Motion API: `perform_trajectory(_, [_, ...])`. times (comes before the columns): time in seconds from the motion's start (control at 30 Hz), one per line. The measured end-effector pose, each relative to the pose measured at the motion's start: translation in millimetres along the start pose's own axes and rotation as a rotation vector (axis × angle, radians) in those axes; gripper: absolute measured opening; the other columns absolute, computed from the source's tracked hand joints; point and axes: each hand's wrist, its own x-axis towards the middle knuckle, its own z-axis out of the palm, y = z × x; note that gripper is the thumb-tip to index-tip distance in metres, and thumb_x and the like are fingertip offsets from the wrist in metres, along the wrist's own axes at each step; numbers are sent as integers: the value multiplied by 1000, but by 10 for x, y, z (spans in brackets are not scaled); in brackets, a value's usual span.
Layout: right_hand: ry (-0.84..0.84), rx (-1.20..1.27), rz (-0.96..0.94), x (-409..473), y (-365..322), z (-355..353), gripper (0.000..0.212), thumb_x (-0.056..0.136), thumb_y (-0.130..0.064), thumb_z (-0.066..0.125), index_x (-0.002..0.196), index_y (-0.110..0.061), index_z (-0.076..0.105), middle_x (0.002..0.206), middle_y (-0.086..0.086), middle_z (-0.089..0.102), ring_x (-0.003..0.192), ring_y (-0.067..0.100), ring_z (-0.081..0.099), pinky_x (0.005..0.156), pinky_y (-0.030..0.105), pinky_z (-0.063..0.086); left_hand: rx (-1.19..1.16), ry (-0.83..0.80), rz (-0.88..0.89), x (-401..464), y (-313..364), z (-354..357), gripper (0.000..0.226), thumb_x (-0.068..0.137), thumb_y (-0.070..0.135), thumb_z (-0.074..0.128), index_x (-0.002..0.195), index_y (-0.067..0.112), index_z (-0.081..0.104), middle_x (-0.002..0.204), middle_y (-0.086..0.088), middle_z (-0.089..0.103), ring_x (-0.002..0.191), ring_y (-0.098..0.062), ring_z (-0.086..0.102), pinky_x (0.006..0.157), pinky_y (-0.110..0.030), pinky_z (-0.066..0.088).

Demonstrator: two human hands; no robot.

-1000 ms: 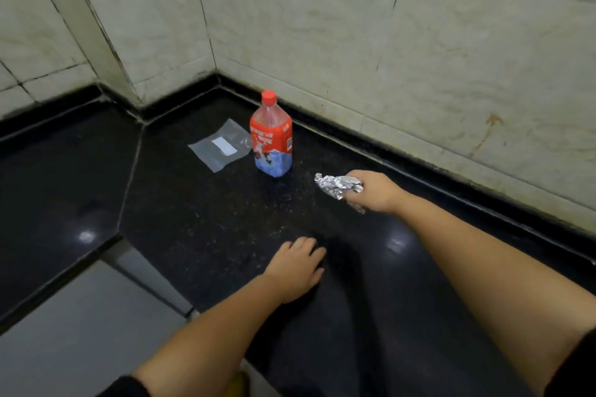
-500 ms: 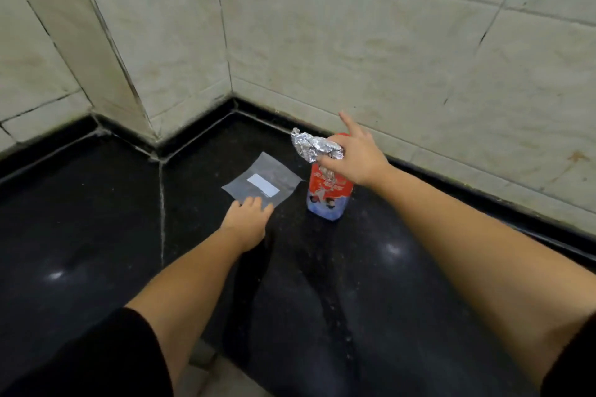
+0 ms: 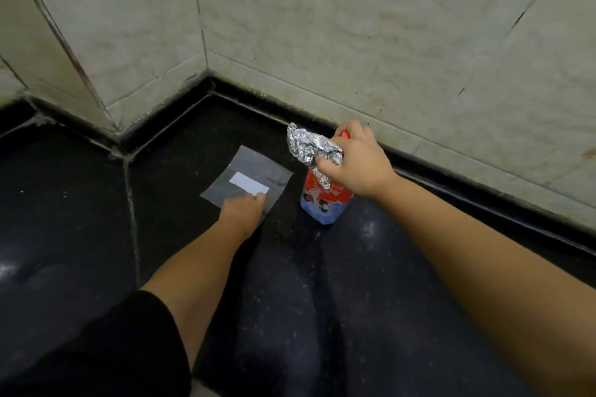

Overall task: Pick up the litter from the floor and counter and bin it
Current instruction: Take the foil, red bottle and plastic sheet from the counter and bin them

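The person is leaning over a black stone tabletop (image 3: 371, 316) where it runs into a tiled corner. Their right hand (image 3: 353, 159) is reaching down over a plastic bottle (image 3: 324, 203) that is standing upright near the tabletop's back edge, close to the wall (image 3: 354, 26). That hand's fingers are clenching a crumpled wad of foil (image 3: 311, 147) and at the same time closing around the bottle's neck, where a bit of the red cap (image 3: 345, 135) is peeking out behind the knuckles. The foil is sticking out to the left of the hand, above the bottle's red label.

Their left hand (image 3: 243, 208) is pressing down on the near edge of a flat, clear plastic bag (image 3: 254, 172) with a white label (image 3: 249, 186), lying on the tabletop just left of the bottle, toward the corner. The fingers are lying on the bag; I cannot tell whether they are pinching it or only resting there. A black sleeve (image 3: 106, 348) is covering the left upper arm.
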Motion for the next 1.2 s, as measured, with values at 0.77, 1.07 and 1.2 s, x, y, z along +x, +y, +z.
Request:
perform_trajectory(0.77, [24, 38, -96, -561, -282, -161, 34, 87, -35, 58, 106, -9, 66, 116, 9, 51, 114, 29, 41, 91, 40, 47, -112, 214, -239, -997, -91, -250, 36, 96, 15, 48, 130, 9, 39, 123, -14, 53, 104, -34, 62, 81, -44, 52])
perform_trajectory(1.07, [-82, 242, -456, -1418, -912, -159, 31, 88, -33, 57, 105, -9, 67, 118, 10, 52, 114, 30, 42, 97, 37, 43, -238, 261, -611, -2880, 163, 89, 25, 92, 12, 50, 116, 4, 48, 119, -17, 48, 106, -38, 58, 82, -47, 48])
perform_trajectory(1.2, [-205, 271, -664, -2073, -1221, 0, 27, 88, -30, 56, 103, -10, 67, 115, 9, 52, 113, 29, 42, 92, 35, 44, -319, 248, -860, -4000, 419, 571, 25, 92, 4, 42, 116, 5, 46, 119, -18, 47, 102, -39, 58, 77, -46, 46])
